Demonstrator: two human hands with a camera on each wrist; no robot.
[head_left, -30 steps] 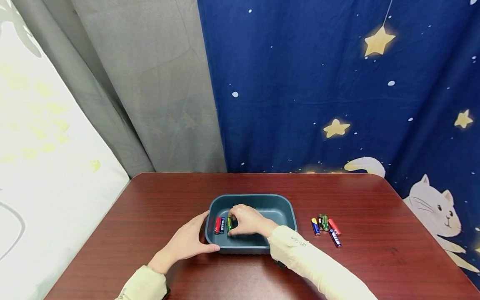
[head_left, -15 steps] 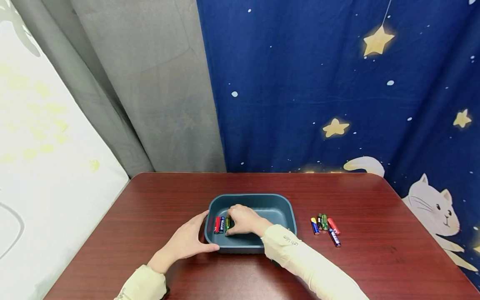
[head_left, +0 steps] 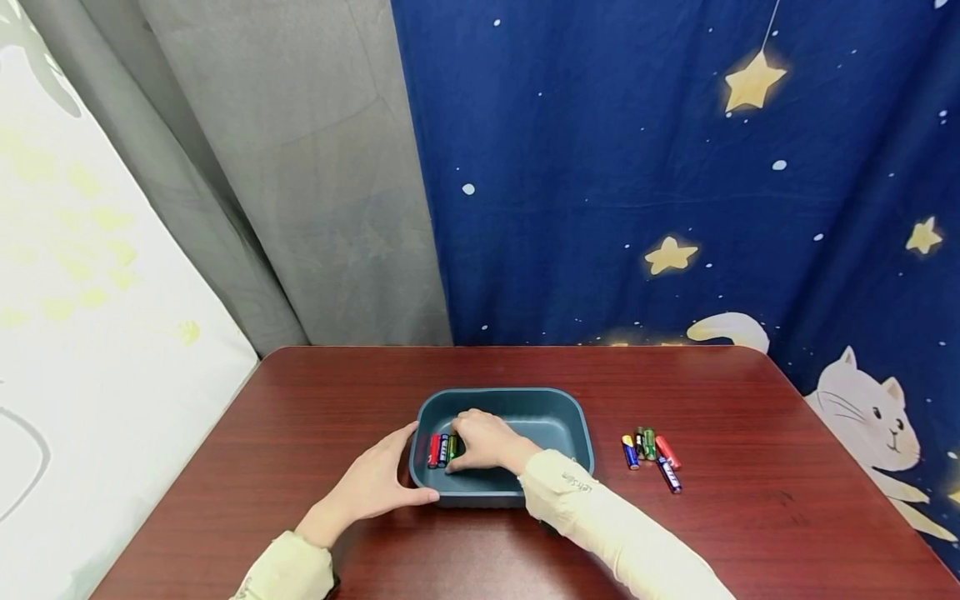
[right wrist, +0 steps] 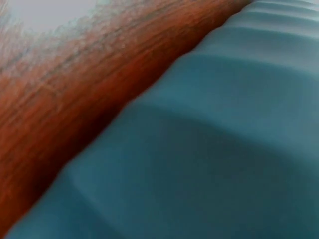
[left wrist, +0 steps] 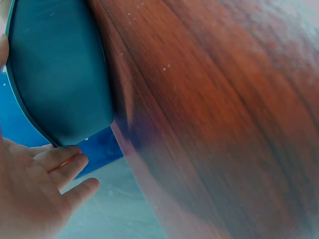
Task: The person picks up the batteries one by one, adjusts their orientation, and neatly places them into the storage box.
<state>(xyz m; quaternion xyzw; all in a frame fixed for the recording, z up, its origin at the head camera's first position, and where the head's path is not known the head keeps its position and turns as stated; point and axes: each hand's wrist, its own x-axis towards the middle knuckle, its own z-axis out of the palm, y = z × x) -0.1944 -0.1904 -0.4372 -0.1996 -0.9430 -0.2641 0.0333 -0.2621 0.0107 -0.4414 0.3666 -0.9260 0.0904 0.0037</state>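
A dark teal rectangular bin (head_left: 555, 425) stands at the middle of the table. Inside it, along the left end, a red battery (head_left: 433, 451) and a blue-and-white battery (head_left: 443, 450) lie side by side. My right hand (head_left: 486, 442) reaches in and pinches a green battery (head_left: 452, 447) between thumb and fingers, right beside the blue one. My left hand (head_left: 367, 477) rests against the bin's left side, fingers extended along the outer wall and thumb at the front corner. The left wrist view shows its relaxed fingers (left wrist: 70, 159) at the bin's wall (left wrist: 60, 74).
To the right of the bin, several loose batteries (head_left: 649, 445) lie in a cluster on the reddish-brown table (head_left: 750, 508). A blue curtain with stars (head_left: 570, 167) and a grey curtain (head_left: 322, 167) hang behind. The bin's wall (right wrist: 199, 164) fills most of the right wrist view.
My right hand has slid slightly left with the green battery, closing the gap to the blue-and-white one. My left hand has stayed in place.
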